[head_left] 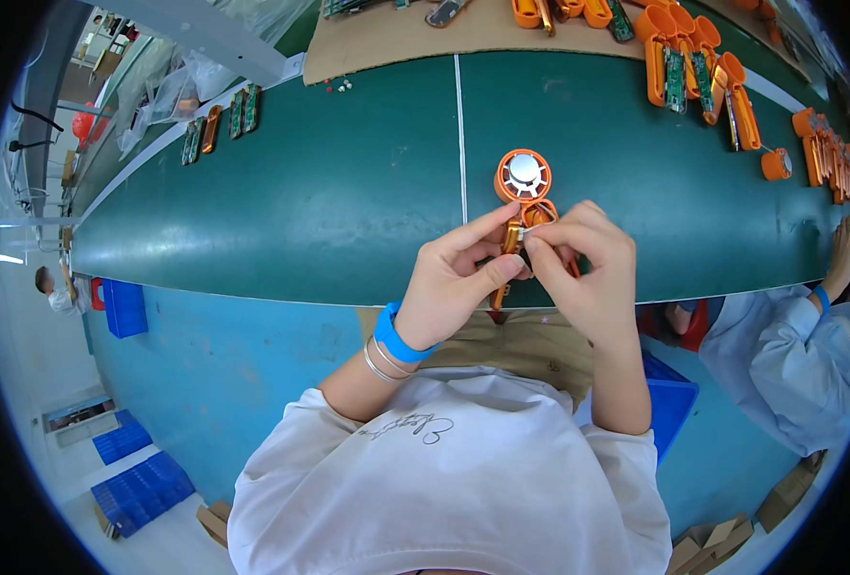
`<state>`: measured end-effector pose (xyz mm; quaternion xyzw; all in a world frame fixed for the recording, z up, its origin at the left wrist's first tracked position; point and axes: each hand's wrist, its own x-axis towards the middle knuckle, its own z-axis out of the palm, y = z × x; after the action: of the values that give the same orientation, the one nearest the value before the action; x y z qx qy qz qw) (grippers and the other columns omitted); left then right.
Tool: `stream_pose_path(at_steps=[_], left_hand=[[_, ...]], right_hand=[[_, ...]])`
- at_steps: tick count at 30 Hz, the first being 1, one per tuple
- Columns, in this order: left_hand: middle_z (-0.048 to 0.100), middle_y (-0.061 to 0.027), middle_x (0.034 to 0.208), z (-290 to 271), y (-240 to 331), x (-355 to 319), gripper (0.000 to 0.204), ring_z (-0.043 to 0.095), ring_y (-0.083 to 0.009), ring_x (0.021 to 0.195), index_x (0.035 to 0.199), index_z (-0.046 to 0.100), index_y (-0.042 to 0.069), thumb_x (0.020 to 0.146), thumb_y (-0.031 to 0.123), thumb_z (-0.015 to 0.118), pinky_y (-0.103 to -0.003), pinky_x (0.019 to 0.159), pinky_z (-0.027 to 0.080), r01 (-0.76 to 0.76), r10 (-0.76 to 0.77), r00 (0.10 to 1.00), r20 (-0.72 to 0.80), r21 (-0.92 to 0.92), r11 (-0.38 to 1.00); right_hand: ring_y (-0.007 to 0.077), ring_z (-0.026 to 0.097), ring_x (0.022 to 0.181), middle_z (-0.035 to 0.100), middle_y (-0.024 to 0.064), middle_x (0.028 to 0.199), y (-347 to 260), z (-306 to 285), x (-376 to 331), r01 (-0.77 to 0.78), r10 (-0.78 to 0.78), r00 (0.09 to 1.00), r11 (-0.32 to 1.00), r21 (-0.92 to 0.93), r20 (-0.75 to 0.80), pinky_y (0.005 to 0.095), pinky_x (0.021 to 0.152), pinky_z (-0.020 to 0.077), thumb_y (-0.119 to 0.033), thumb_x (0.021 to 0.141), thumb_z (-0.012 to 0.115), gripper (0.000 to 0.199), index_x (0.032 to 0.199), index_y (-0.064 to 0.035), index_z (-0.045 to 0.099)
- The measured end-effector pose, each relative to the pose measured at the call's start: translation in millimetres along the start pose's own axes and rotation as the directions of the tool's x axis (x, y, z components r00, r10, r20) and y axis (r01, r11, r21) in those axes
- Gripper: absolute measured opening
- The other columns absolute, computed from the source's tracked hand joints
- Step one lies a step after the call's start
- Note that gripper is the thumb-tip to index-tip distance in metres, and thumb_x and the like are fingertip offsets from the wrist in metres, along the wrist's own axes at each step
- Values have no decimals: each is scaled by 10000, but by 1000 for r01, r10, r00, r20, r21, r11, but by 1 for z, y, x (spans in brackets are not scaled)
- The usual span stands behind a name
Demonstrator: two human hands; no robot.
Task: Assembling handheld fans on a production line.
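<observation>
At the near edge of the table lies an orange plastic housing with a round head, a silver disc in its middle and spokes around it. My left hand is closed around a slim copper-orange piece at the lower part of this housing. From the right, my right hand pinches a small white piece against it. An orange loop, like a wire or rim, shows between the fingertips and the round head. My fingers hide much of the lower part.
Green circuit boards and a copper-coloured piece lie at the far left. Several orange housings with boards stand at the far right. A small orange round part lies nearer. At the right edge sits another person. A blue bin stands below.
</observation>
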<state>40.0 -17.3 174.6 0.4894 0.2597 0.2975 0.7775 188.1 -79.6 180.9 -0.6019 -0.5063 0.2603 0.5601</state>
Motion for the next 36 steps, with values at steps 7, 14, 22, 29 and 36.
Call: stream_pose_path(at_steps=[7, 14, 22, 29, 36], left_hand=[[594, -132, 1037, -2, 12, -3, 396, 616, -178, 908, 1250, 465, -10, 876, -2, 595, -324, 797, 544, 124, -128, 992, -6, -203, 971], [599, -116, 1028, 11, 18, -1, 340, 599, -136, 926, 1204, 464, -13, 893, 34, 594, -294, 780, 549, 58, -61, 993, -103, -36, 998], [605, -98, 1008, 4, 13, -4, 311, 606, -151, 901, 1234, 463, -24, 944, 79, 509, -314, 784, 540, -72, 71, 997, -29, -5, 997], [543, -84, 979, 6, -9, -3, 333, 562, -134, 915, 1215, 482, -26, 890, -26, 559, -282, 800, 519, -149, 169, 984, -54, 266, 952], [582, -106, 939, 7, -6, -2, 405, 601, -170, 831, 1231, 558, 29, 835, -43, 605, -264, 737, 508, -348, 437, 899, 29, 652, 673]], right_hand=[[230, 573, 710, 560, 109, 900, -39, 2, -36, 226, -272, 962, 840, -493, -21, 320, 564, 475, -228, 651, 798, 511, 1062, -8, 588], [197, 563, 615, 585, 117, 821, -44, 16, -44, 325, -358, 920, 459, -827, 163, 286, 518, 457, -199, 787, 676, 455, 1123, 80, 547], [174, 628, 516, 625, 143, 660, -72, -24, -5, 71, -73, 997, 865, -496, 16, 255, 467, 489, -125, 775, 685, 279, 953, 78, 616], [123, 574, 456, 615, 101, 632, -54, -60, 9, -571, 569, 820, 806, 154, 62, 220, 422, 453, -167, 931, 549, 269, 986, 83, 628], [99, 613, 580, 650, 75, 707, -47, -48, -25, -388, 392, 920, 917, -93, 27, 226, 558, 498, -41, 859, 594, 250, 1097, 29, 625]])
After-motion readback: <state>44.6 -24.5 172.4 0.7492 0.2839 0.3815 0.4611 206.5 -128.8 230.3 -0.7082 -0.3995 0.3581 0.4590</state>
